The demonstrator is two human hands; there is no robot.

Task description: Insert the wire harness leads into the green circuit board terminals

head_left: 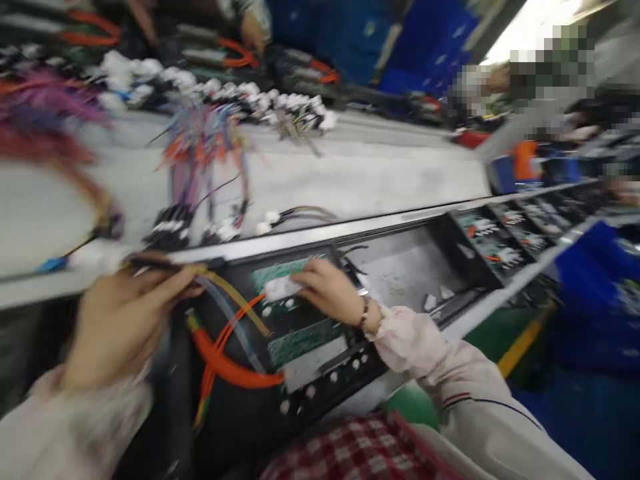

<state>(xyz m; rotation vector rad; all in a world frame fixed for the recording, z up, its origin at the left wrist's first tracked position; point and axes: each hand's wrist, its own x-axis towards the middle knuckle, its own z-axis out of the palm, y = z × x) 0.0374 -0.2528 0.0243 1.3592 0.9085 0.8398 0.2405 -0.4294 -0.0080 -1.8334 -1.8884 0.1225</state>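
My left hand [123, 317] is at the left end of a black tray, its fingers closed around wires. A yellow wire [233, 293] and a pale blue-grey wire [235, 327] run from its fingertips into the tray. My right hand [330, 293] has its bent fingers on a white block [280, 287] on a green circuit board [273, 272]. Thin orange wires [235, 320] lead from that block. Closer to me lies a second green board [305, 343] beside a grey-white block [313, 367], joined to a thick orange cable [240, 375]. Motion blur hides fine detail.
Beyond the tray's metal rail [320, 235], bundles of coloured wires [195, 147] with white connectors [250, 100] lie on a white bench [400, 167]. More black trays with boards [495, 233] continue to the right. Other people are across the bench.
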